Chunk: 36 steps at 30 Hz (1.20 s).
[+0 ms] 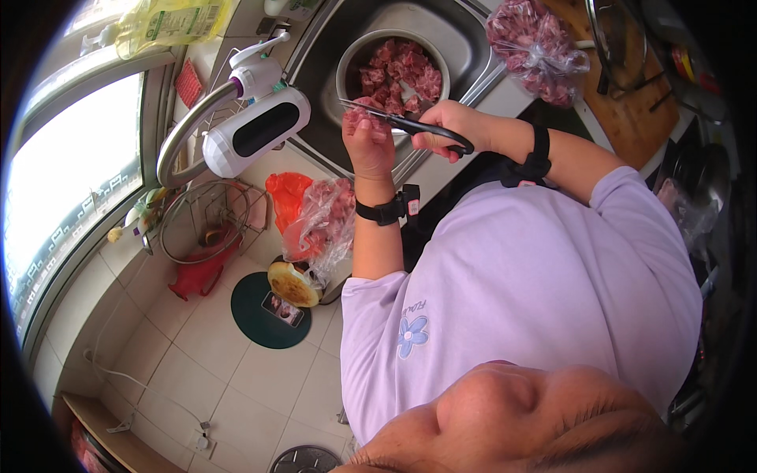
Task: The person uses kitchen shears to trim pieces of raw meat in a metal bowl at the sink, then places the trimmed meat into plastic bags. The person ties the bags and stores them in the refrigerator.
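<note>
My left hand (pixel 368 148) grips a piece of raw meat (pixel 362 118) at the near left rim of a round metal bowl (pixel 445 71). In my right hand (pixel 452 127) is a pair of black-handled scissors (pixel 414 125), whose blades reach left across the meat. Whether the blades are parted is hard to tell. Inside the bowl lie cut chunks of raw meat (pixel 423 77). The bowl stands in a stainless steel sink (pixel 328 65). A black strap circles each wrist.
A clear bag of raw meat (pixel 532 47) lies right of the sink, near a wooden board (pixel 639 130). Left of my forearm are another meat bag (pixel 325 219) and a red bag (pixel 287 198). A white faucet (pixel 257 130) overhangs the sink's left side.
</note>
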Available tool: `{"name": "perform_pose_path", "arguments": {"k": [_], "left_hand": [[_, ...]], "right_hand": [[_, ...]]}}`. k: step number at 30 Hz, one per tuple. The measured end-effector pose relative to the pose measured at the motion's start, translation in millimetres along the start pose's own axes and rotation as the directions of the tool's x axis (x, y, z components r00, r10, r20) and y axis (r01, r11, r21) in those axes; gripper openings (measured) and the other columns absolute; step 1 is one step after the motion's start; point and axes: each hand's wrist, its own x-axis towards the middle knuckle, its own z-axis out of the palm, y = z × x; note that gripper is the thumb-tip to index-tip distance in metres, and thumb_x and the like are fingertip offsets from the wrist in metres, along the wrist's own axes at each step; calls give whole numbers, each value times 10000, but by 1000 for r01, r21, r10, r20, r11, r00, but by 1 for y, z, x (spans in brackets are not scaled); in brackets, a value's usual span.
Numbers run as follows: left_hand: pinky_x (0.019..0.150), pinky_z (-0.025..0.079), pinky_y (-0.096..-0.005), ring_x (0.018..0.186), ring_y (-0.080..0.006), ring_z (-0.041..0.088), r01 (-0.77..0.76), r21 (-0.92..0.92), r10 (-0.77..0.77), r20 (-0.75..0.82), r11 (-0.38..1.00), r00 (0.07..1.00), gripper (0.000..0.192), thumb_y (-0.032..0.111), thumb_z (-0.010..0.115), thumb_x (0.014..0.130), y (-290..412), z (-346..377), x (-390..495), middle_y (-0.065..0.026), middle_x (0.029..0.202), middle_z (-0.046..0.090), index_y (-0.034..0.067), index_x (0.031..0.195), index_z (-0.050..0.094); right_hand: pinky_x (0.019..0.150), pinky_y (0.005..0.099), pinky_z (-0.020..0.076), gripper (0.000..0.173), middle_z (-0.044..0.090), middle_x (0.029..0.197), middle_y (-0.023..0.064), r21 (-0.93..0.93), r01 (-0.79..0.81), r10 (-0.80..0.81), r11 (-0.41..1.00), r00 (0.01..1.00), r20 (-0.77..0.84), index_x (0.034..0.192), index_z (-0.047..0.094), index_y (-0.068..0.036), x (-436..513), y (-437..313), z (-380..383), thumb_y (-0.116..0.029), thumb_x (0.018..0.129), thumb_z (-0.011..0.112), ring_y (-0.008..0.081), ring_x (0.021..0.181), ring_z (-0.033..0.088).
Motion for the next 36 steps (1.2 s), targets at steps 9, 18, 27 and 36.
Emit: {"name": "perform_pose_path", "arguments": {"k": [9,18,27,36], "left_hand": [[855,492,-310,947,-182,596,106,387,-97,-43,916,994,347,-20,565,869,-6,-23,-14,-81,1076,612,-1,1214,545],[679,433,-248,803,-135,541,-306,817,24,338,489,941,180,24,643,837,-15,-14,-6,-52,925,557,30,1008,586],[589,450,-301,636,-145,558,261,871,-86,-248,416,965,174,157,632,875,-46,-40,18,-72,730,616,-12,846,607],[568,451,-282,624,-125,573,341,386,-198,-363,857,911,260,243,647,930,-60,-52,38,-27,727,639,-9,869,666]], "right_hand": [[473,242,434,476,548,599,8,100,-19,20,995,1000,-7,832,611,-50,-4,8,2,-515,872,705,104,486,547],[446,241,429,462,555,589,14,205,67,-54,977,996,-69,896,629,-44,-7,5,-4,-499,876,709,100,470,542],[483,223,450,466,543,636,-12,171,125,-65,977,946,-319,986,624,-39,-31,-13,-61,-502,930,634,69,530,542],[533,243,460,499,553,668,12,129,101,-60,986,955,-292,1019,602,-8,-50,9,-70,-504,970,567,96,551,555]]}}
